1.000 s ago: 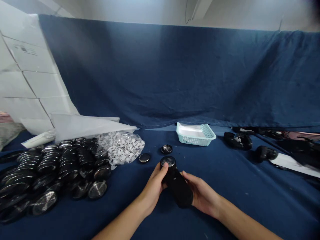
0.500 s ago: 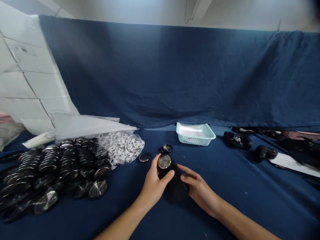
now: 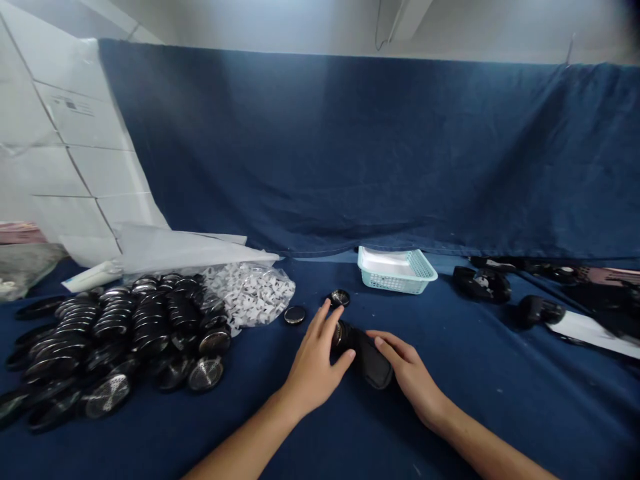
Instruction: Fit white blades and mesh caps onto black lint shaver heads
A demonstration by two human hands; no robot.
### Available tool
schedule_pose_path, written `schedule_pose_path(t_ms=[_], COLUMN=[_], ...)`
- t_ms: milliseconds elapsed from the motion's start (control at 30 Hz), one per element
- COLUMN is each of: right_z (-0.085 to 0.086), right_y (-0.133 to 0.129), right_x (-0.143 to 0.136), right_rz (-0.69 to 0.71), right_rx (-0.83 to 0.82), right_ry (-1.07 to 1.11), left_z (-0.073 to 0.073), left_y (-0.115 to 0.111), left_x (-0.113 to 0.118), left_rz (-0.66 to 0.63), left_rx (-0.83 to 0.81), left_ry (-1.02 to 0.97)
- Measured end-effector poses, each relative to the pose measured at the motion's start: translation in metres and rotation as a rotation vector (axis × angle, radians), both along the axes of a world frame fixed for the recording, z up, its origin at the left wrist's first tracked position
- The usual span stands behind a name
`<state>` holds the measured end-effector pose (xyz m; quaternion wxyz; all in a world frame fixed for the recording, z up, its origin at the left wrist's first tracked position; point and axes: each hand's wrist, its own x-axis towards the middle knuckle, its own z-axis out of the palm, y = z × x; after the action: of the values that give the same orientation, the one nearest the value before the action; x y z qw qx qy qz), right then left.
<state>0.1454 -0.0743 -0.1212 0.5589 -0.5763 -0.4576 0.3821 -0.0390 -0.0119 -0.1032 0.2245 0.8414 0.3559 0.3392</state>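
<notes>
A black device (image 3: 376,365), with a bulky rounded body and a round metal end (image 3: 339,333) partly behind my fingers, lies tilted between my hands. My left hand (image 3: 317,363) is at the metal end, fingers spread and thumb apart, not wrapped round it. My right hand (image 3: 413,377) grips the body from the right, thumb on top and its other fingers partly hidden. Just beyond the left fingertips is a round black part with a metal rim (image 3: 340,297). A similar black disc (image 3: 295,315) lies to its left.
Stacked black discs (image 3: 150,327), some with perforated metal faces, fill the left. Behind them sits a plastic bag of small white pieces (image 3: 257,293). A pale green basket (image 3: 397,283) stands at the back; black parts (image 3: 483,283) lie right. A blue curtain (image 3: 320,153) hangs behind.
The device has turned, so its metal end no longer faces me fully. My left fingers have opened from around it. The whole view has shifted slightly.
</notes>
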Motion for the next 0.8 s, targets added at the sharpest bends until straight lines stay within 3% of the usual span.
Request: schedule_pose_path(t_ms=[100,267,333,500,800], right_z=[-0.005,-0.007,-0.004,-0.001,-0.014], right_y=[0.005,0.006,0.003,-0.003,0.008], right_x=[0.009,0.02,0.019,0.013,0.014], right_rz=[-0.109,-0.272,-0.224,0.058,-0.059], right_rx=[0.051,0.22,0.284,0.363,0.338], right_ry=[-0.095,-0.234,-0.343,-0.639,-0.504], left_z=[0.007,0.012,0.013,0.014,0.014], left_y=[-0.004,-0.012,-0.016,-0.029,-0.038], left_x=[-0.002,-0.001,0.0,0.003,0.003], left_rz=[-0.066,-0.002,0.012,-0.02,-0.188], left_rx=[0.125,0.275,0.309,0.317,0.471], left_ry=[0.145,0.173,0.199,0.262,0.107])
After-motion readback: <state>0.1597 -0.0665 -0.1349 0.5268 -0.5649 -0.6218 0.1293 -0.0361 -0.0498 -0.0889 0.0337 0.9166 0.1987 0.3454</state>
